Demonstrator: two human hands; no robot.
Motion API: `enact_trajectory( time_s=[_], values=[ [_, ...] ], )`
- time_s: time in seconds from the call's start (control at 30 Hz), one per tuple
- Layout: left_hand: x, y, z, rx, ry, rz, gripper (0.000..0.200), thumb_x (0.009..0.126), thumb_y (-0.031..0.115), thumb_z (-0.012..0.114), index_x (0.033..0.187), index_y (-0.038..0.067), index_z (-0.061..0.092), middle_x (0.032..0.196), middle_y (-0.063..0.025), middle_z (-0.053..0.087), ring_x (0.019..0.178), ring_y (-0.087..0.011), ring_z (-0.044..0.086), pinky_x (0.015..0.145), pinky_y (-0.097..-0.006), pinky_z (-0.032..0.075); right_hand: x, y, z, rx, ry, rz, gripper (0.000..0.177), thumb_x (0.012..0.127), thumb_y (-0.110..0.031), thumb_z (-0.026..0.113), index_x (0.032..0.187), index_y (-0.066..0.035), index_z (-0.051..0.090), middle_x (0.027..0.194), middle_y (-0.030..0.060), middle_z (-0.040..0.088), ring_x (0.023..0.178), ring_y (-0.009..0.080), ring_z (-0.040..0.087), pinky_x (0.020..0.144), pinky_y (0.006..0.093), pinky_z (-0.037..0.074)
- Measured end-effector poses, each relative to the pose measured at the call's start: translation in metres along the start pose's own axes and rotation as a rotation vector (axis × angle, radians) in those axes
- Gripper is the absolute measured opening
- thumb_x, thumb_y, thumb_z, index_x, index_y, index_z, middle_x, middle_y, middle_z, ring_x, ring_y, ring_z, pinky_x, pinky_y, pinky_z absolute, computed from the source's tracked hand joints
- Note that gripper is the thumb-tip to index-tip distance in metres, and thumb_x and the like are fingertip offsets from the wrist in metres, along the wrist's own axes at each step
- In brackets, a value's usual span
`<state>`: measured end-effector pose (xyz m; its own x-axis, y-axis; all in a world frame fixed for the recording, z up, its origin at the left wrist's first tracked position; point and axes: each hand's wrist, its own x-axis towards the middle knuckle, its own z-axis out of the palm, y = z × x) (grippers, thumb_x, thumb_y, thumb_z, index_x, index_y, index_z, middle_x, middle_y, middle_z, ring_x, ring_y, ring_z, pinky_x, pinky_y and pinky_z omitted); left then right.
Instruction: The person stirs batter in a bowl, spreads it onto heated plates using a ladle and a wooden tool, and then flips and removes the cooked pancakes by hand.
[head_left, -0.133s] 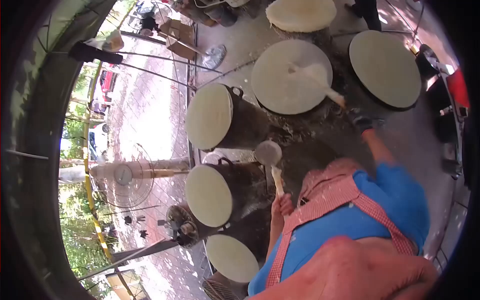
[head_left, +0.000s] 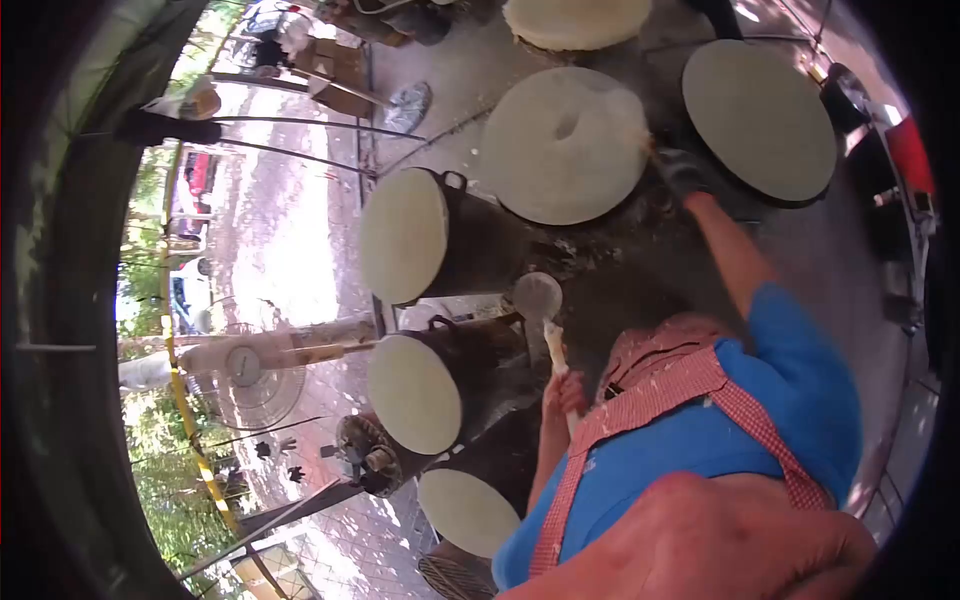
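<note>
My left hand is closed around the pale handle of a long ladle. The ladle's round bowl points away from me, between the dark pots. My right hand, in a dark glove, reaches to the right rim of the middle pot. It seems closed on a stick with a brownish end, blurred by motion. Most of the stick cannot be made out. Pale, thick-looking stuff fills that pot to the top, with a dark dent near its centre.
Several more pots with pale tops stand around me, among them a left pot, a near pot and a right pot. A fan and a metal burner-like thing are at the left. A cardboard box lies farther off.
My right hand has moved up and left to the middle pot's rim. The blurred pale stick that lay across the pot's top no longer shows there. My left hand keeps the ladle.
</note>
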<state>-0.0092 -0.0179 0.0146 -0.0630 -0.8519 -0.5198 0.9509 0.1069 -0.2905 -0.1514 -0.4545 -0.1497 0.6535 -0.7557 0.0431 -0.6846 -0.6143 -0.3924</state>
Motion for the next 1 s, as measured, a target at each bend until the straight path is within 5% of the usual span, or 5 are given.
enact_trajectory(
  time_s=[0.47,0.5,0.7,0.93,1.0],
  values=[
    [0.032,-0.013,0.008,0.033,-0.077,0.068,0.025,0.089,0.018,0.04,0.066,0.008,0.034,0.051,0.0043,0.026,0.038,-0.0026,0.023,0.032,-0.0177,0.022,0.142,-0.018,-0.11,0.666,0.03,0.285,0.038,0.086,-0.031,0.038,0.11,-0.004,0.049,0.111,0.0178,0.05,0.095,0.0268,0.051,0.086,0.0348,0.036],
    [0.037,-0.002,-0.006,0.165,-0.198,0.005,0.024,0.089,0.016,0.039,0.066,0.008,0.034,0.051,0.0045,0.026,0.039,-0.002,0.023,0.033,-0.0169,0.023,0.154,0.034,-0.022,0.087,0.48,0.021,0.036,0.085,-0.028,0.039,0.109,-0.004,0.051,0.112,0.0156,0.051,0.096,0.024,0.051,0.086,0.0335,0.037],
    [0.026,0.002,0.045,-0.157,0.092,0.144,0.026,0.09,0.016,0.037,0.066,0.008,0.034,0.051,0.0044,0.024,0.038,-0.0032,0.022,0.033,-0.017,0.021,0.049,-0.053,-0.089,0.142,-0.047,0.1,0.03,0.08,-0.031,0.045,0.096,-0.009,0.058,0.094,0.0148,0.059,0.086,0.0275,0.056,0.075,0.0407,0.043],
    [0.009,0.039,0.027,-0.238,-0.041,-0.017,0.021,0.087,0.012,0.036,0.067,0.006,0.036,0.051,0.0024,0.027,0.039,-0.0054,0.027,0.035,-0.0193,0.025,0.018,-0.007,0.06,-0.305,0.276,-0.092,0.02,0.077,-0.017,0.047,0.09,-0.007,0.057,0.086,0.0116,0.059,0.078,0.025,0.058,0.067,0.0338,0.046],
    [0.013,0.04,0.027,-0.274,-0.036,0.003,0.021,0.086,0.013,0.037,0.067,0.006,0.036,0.051,0.0019,0.027,0.039,-0.006,0.029,0.034,-0.0202,0.026,-0.005,-0.056,-0.023,-0.05,0.187,0.008,0.021,0.078,-0.019,0.045,0.091,-0.007,0.057,0.089,0.0116,0.059,0.079,0.0251,0.057,0.069,0.0343,0.045]
  ],
)
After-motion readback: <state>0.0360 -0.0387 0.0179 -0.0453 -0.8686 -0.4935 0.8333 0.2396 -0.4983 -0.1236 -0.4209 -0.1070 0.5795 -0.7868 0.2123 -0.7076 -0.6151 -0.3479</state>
